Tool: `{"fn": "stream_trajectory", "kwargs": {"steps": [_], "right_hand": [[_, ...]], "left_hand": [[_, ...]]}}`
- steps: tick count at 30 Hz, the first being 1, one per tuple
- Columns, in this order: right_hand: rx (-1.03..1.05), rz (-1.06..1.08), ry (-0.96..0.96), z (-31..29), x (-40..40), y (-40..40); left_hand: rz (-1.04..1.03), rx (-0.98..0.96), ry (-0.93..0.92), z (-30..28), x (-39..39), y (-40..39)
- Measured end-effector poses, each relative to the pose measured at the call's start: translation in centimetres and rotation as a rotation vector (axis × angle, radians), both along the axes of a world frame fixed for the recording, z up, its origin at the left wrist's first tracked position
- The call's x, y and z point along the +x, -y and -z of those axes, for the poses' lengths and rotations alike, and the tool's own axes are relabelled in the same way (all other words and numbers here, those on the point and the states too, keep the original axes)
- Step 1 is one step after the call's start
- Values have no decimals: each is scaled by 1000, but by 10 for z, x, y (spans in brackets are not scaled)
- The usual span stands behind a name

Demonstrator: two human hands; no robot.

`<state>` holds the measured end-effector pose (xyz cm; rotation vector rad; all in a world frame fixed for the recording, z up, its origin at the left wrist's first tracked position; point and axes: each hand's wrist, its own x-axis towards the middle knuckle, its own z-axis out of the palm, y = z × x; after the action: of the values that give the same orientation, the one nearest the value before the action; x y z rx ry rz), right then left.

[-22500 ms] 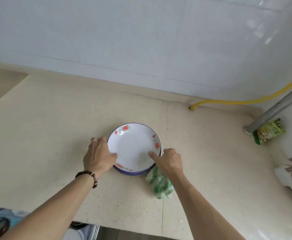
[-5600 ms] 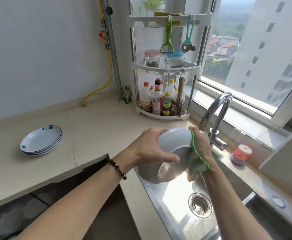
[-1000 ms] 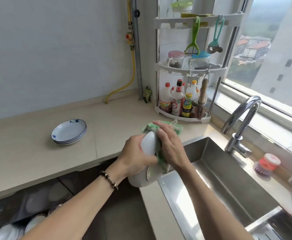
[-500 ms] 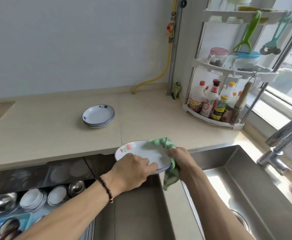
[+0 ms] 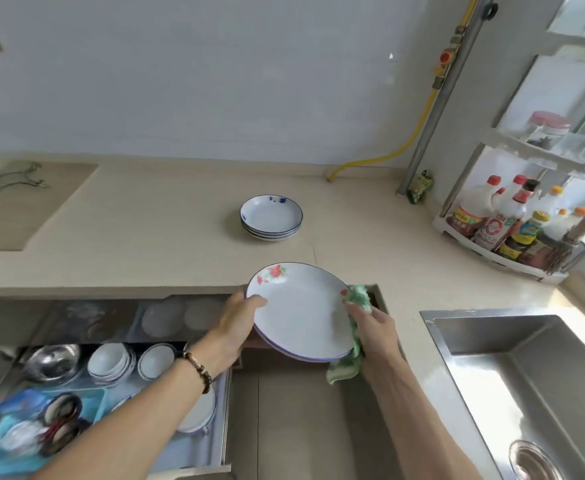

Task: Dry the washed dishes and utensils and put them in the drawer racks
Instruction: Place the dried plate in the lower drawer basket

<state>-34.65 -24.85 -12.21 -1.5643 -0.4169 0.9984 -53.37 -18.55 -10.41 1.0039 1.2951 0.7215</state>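
Above open drawer point(image 5: 118, 382), both hands point(image 5: 235, 327) point(image 5: 376, 332) hold floral plate point(image 5: 299, 311) between them.

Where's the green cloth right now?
In the head view, the green cloth is right of centre, gripped by the right hand against the right rim of the red-flowered plate, just left of the sink.
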Motion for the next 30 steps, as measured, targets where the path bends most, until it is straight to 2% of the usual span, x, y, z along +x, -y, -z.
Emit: {"fn": "stream_trajectory", "kwargs": {"steps": [1, 4, 6, 9, 12, 15, 18, 20, 22, 24, 26, 28, 30], "right_hand": [[-27, -31, 128, 2, -21, -5], [-64, -148, 712, 3, -63, -15], [-3, -351, 893, 2, -94, -25], [-70, -735, 995, 8, -159, -41], [-9, -827, 811, 2, -223, -45], [33, -1026, 538, 0, -255, -29], [-36, -1158, 584, 9, -249, -22], [-117, -1103, 724, 18, -248, -37], [-134, -964, 741, 23, -259, -54], [-62, -919, 647, 21, -277, -60], [15, -988, 436, 21, -286, -56], [-26, -1051, 232, 20, -287, -44], [-84, -1082, 261, 32, -278, -34]], "left_hand": [[-18, 5, 42, 2, -19, -6], [-38, 133, 41, 12, -61, -23], [19, 234, -6, 17, -92, -33], [177, 301, -12, 20, -131, -37], [189, 328, -28, 18, -156, -41], [137, 367, -242, 16, -191, -56], [124, 341, -219, 15, -213, -58], [159, 327, -222, 19, -215, -52], [202, 362, -271, 25, -212, -47], [198, 376, -313, 29, -211, -46], [138, 349, -336, 32, -217, -53], [48, 298, -354, 42, -230, -60], [-24, 272, -390, 53, -242, -65]]}}
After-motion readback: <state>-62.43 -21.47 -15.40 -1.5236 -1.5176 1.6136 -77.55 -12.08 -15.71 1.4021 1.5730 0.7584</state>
